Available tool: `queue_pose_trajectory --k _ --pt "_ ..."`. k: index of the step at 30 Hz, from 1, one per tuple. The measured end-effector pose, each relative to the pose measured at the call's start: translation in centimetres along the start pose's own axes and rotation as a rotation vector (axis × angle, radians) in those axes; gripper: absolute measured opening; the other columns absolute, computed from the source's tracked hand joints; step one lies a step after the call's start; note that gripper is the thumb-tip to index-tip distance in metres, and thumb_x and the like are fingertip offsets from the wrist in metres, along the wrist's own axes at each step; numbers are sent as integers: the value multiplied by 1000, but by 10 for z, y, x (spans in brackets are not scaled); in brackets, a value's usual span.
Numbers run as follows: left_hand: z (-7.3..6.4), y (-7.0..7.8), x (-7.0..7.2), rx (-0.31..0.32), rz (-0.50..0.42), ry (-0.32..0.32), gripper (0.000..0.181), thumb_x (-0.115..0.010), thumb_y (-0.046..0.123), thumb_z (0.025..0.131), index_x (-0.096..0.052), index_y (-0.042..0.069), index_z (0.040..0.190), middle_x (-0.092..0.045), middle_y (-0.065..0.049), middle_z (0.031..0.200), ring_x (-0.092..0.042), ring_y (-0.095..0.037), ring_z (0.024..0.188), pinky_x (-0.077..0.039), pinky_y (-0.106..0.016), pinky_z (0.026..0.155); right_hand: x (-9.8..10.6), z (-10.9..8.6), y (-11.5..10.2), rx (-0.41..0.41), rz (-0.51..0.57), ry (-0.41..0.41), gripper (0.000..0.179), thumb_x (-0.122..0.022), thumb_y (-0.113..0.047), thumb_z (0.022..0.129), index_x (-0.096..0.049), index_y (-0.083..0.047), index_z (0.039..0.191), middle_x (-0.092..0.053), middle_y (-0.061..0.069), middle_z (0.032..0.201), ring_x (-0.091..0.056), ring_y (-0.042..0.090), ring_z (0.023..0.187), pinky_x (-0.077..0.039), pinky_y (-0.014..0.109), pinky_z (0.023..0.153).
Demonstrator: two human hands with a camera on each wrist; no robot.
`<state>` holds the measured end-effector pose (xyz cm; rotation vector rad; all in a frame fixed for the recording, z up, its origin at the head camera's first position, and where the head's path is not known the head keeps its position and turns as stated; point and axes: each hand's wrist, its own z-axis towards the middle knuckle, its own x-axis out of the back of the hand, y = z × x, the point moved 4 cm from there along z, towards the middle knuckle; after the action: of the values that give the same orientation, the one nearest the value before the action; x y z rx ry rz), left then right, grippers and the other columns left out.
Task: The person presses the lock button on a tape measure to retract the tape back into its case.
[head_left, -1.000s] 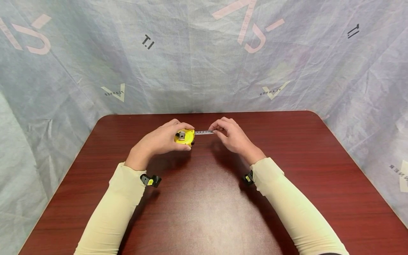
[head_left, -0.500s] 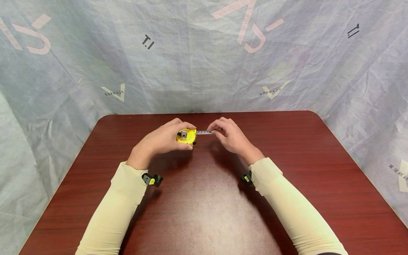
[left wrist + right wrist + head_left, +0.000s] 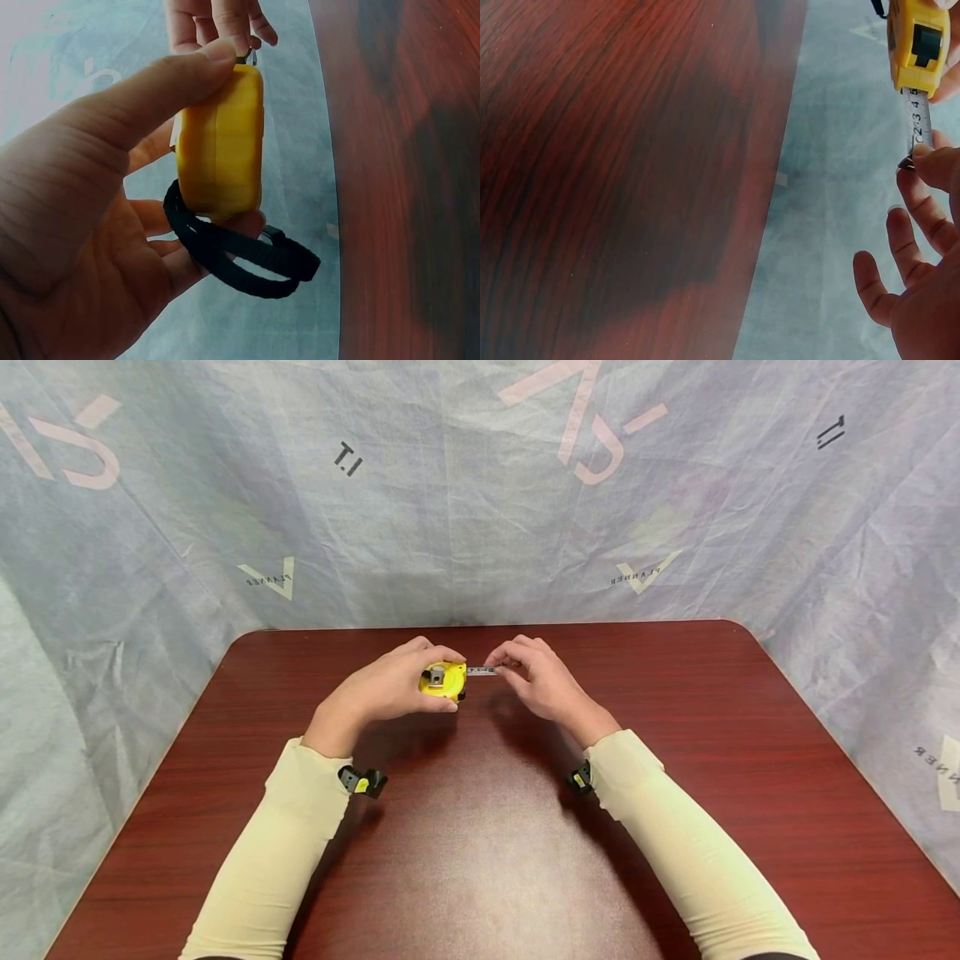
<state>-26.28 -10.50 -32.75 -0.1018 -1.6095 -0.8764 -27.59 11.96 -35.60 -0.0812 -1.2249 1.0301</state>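
A yellow tape measure [image 3: 444, 682] is held above the far part of the table by my left hand [image 3: 386, 685], with the thumb on one edge and fingers on the other. Its black wrist strap [image 3: 247, 259] loops below the case in the left wrist view. A short length of printed blade [image 3: 916, 118] sticks out of the case toward the right. My right hand [image 3: 547, 681] pinches the blade's end between thumb and index finger, its other fingers spread loosely. A black lock button [image 3: 926, 45] shows on the case in the right wrist view.
The dark red wooden table [image 3: 480, 827] spreads under both arms. Behind its far edge hangs a pale printed cloth [image 3: 450, 510], which also runs along both sides. Each wrist carries a small black camera mount [image 3: 363, 781].
My left hand has moved a little to the right with the tape measure, and the exposed blade has become shorter. The right hand has shifted very slightly left, still pinching the end.
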Motion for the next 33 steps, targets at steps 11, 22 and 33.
queue_pose_trajectory --k 11,22,33 --pt "2 3 -1 -12 -2 10 63 -87 37 83 -62 21 139 -55 -5 120 -54 -22 105 -46 -40 91 -1 1 -2 11 13 0 16 -70 -1 96 -74 -16 103 -63 -3 98 -51 22 100 -41 41 89" --pt "4 5 0 -4 -13 10 61 -88 37 83 -62 19 136 -56 -4 122 -54 -20 105 -46 -39 92 -4 4 -3 31 11 2 16 -70 -1 96 -74 -15 102 -64 -3 99 -51 23 98 -41 39 87" --pt "4 6 0 -15 -15 13 60 -88 37 83 -63 19 134 -56 -3 121 -54 -19 105 -45 -38 92 -5 5 -7 30 17 -3 18 -71 0 95 -74 -17 103 -63 -3 99 -53 25 100 -41 41 88"
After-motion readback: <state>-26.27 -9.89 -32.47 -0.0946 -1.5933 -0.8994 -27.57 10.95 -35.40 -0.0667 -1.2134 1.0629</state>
